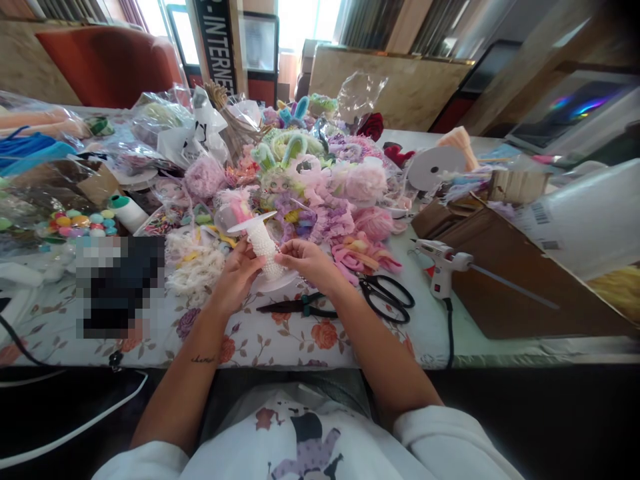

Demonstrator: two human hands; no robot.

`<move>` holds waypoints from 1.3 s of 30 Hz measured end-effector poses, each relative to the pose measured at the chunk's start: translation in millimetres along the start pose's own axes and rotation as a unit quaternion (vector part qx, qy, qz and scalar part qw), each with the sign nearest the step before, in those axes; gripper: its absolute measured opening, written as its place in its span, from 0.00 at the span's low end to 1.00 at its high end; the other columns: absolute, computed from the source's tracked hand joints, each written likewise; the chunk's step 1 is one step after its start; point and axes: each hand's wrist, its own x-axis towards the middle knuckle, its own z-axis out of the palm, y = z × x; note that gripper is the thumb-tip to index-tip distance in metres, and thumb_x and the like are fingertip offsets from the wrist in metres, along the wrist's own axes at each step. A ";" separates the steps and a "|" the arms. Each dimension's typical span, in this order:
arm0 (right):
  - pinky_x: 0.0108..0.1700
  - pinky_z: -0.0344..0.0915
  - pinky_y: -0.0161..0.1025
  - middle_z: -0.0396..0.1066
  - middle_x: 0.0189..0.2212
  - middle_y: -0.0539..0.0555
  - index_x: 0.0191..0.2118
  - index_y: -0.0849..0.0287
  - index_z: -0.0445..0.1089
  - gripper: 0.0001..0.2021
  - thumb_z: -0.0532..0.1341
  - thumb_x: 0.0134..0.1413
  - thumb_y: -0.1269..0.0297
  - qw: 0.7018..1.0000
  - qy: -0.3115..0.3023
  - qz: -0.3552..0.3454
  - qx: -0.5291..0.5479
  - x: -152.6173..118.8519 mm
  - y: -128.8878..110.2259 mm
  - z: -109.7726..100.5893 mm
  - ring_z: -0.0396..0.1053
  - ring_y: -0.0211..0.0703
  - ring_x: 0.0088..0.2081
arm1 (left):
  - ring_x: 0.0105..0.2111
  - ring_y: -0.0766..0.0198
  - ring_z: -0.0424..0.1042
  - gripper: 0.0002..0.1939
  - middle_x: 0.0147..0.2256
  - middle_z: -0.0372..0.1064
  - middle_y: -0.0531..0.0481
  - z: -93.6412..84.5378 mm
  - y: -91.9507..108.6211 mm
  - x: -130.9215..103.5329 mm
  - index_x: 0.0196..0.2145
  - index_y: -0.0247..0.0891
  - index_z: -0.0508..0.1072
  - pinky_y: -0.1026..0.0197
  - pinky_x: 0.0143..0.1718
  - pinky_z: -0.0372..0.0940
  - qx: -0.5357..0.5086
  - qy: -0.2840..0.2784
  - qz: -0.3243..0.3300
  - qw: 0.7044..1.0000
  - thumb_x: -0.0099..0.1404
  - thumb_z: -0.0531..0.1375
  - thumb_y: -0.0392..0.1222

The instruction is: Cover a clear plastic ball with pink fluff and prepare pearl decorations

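A white spool wound with a string of pearl beads is held tilted just above the front of the table. My left hand is closed around the spool's left side, thumb against the beads. From the right, my right hand pinches at the bead string, its fingertips close to the wound beads. Under my right forearm lie dark-bladed pliers with green at the grips. Black-handled scissors rest just right of that forearm.
Yarn balls, pink ruffled trim and plush pieces are heaped behind my hands. A glue gun with its cord stands at right beside a cardboard box. A blurred dark object lies left, near a thread cone.
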 end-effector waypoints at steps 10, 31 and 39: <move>0.31 0.60 0.32 0.67 0.24 0.47 0.28 0.61 0.66 0.16 0.70 0.42 0.55 0.991 0.008 0.042 0.125 -0.3 -4.1 -7.0 0.63 0.32 0.27 | 0.49 0.55 0.72 0.24 0.48 0.74 0.45 -4.9 1.7 0.7 0.55 0.39 0.68 0.55 0.50 0.67 -0.073 -0.010 -0.042 0.996 0.60 0.61 0.36; 0.15 0.37 0.24 0.39 0.18 0.40 0.24 0.58 0.54 0.16 0.60 0.59 0.68 0.931 -0.005 0.073 0.358 -8.2 -40.8 -33.5 0.34 0.27 0.18 | 0.40 0.52 0.78 0.39 0.44 0.76 0.44 -23.3 7.7 -9.5 0.63 0.46 0.60 0.57 0.35 0.71 -0.037 -0.065 -0.060 0.995 0.56 0.68 0.47; 0.18 0.38 0.30 0.43 0.17 0.40 0.31 0.61 0.67 0.12 0.64 0.56 0.56 0.985 -0.008 -0.009 0.172 -26.3 -42.3 -24.8 0.37 0.28 0.17 | 0.44 0.56 0.74 0.34 0.47 0.75 0.43 -11.4 3.0 1.5 0.54 0.37 0.71 0.60 0.41 0.69 0.078 0.045 0.012 0.996 0.50 0.72 0.43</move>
